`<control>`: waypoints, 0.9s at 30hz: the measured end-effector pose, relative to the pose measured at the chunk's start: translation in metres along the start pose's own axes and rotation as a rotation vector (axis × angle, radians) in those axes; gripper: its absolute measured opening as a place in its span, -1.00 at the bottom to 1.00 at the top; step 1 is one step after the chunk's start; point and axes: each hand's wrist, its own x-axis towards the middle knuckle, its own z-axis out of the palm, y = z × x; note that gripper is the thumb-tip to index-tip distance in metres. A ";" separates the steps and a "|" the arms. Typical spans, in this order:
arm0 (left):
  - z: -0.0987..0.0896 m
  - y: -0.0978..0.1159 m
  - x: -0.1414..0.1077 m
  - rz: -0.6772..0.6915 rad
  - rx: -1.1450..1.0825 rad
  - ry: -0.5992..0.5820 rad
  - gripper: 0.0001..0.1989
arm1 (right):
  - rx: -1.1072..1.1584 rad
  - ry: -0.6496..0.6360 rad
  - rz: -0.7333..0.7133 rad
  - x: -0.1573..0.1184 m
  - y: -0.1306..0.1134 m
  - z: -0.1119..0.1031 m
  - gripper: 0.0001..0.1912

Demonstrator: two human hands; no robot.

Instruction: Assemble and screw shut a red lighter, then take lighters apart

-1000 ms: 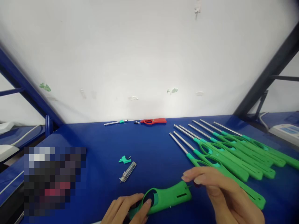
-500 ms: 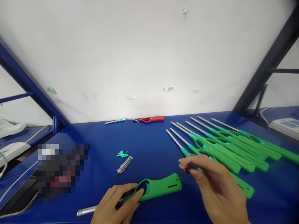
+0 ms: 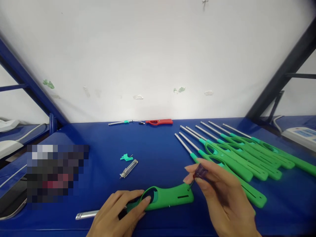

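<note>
My left hand (image 3: 117, 212) is closed around the neck of a green long-nosed lighter (image 3: 170, 197), which lies on its side near the table's front edge. The lighter's silver tube (image 3: 86, 214) sticks out to the left of that hand. Between the fingertips of my right hand (image 3: 223, 194) is a small screwdriver (image 3: 200, 171) with a dark purple, faceted handle. Its thin shaft slants down to the hole at the lighter's right end; how deep the tip sits is hidden. Beyond the lighter lie a clear fuel tank (image 3: 129, 168) and a small turquoise plastic piece (image 3: 126, 157).
Several green lighters (image 3: 243, 154) lie in a slanted row on the right of the blue table (image 3: 103, 141). Along the wall are a red lighter body (image 3: 161, 122) and a loose metal tube (image 3: 119, 123). A blurred-out object (image 3: 56, 177) stands at left.
My right hand has tilted the screwdriver more upright, so its handle shows more and its shaft is steeper at the lighter's end. My left hand keeps its grip. The view has shifted slightly.
</note>
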 end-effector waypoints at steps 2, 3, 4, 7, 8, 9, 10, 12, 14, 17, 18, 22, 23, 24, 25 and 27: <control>0.000 0.001 0.002 -0.006 0.000 0.029 -0.65 | -0.012 -0.010 0.002 0.000 0.000 -0.001 -0.40; -0.001 0.002 0.002 -0.001 0.000 0.052 -0.66 | -0.018 -0.013 -0.005 0.001 0.000 -0.001 -0.42; 0.000 0.002 0.003 0.000 0.001 0.070 -0.66 | -0.023 -0.014 -0.012 0.002 0.000 -0.002 -0.44; 0.002 0.002 0.003 -0.037 0.004 0.080 -0.65 | -0.030 0.006 -0.034 0.003 0.001 0.000 -0.42; 0.003 0.002 0.002 -0.046 0.006 0.076 -0.65 | -0.035 0.019 -0.032 0.003 0.001 0.001 -0.40; 0.004 0.001 0.002 -0.044 0.008 0.075 -0.64 | -0.040 0.027 -0.023 0.002 0.001 0.002 -0.37; 0.006 0.000 0.001 -0.033 0.009 0.079 -0.64 | -0.044 0.031 -0.017 0.001 0.000 0.003 -0.35; 0.008 -0.003 -0.001 -0.011 0.008 0.086 -0.65 | -0.047 0.014 -0.003 -0.001 0.000 0.004 -0.35; 0.010 -0.005 -0.002 -0.016 0.007 0.086 -0.64 | -0.043 -0.011 0.002 -0.003 0.000 0.004 -0.36; 0.012 -0.007 -0.005 -0.008 0.011 0.093 -0.63 | -0.030 0.003 -0.002 -0.002 0.001 0.003 -0.33; 0.012 -0.007 -0.006 -0.003 0.010 0.096 -0.63 | -0.022 0.026 -0.007 -0.002 0.001 0.003 -0.31; 0.013 -0.005 -0.007 -0.021 -0.006 0.100 -0.61 | 0.007 0.137 -0.028 0.001 0.001 0.004 -0.34; 0.013 -0.005 -0.007 -0.026 -0.005 0.094 -0.61 | 0.003 0.140 -0.019 0.001 0.001 0.004 -0.36; 0.013 -0.005 -0.007 -0.027 0.002 0.088 -0.61 | -0.007 0.133 -0.009 0.000 0.001 0.005 -0.37; 0.013 -0.006 -0.007 -0.028 0.011 0.082 -0.62 | -0.022 0.117 0.000 -0.001 0.001 0.005 -0.38; 0.013 -0.007 -0.008 -0.020 0.029 0.071 -0.63 | -0.051 0.081 0.018 -0.003 0.002 0.004 -0.36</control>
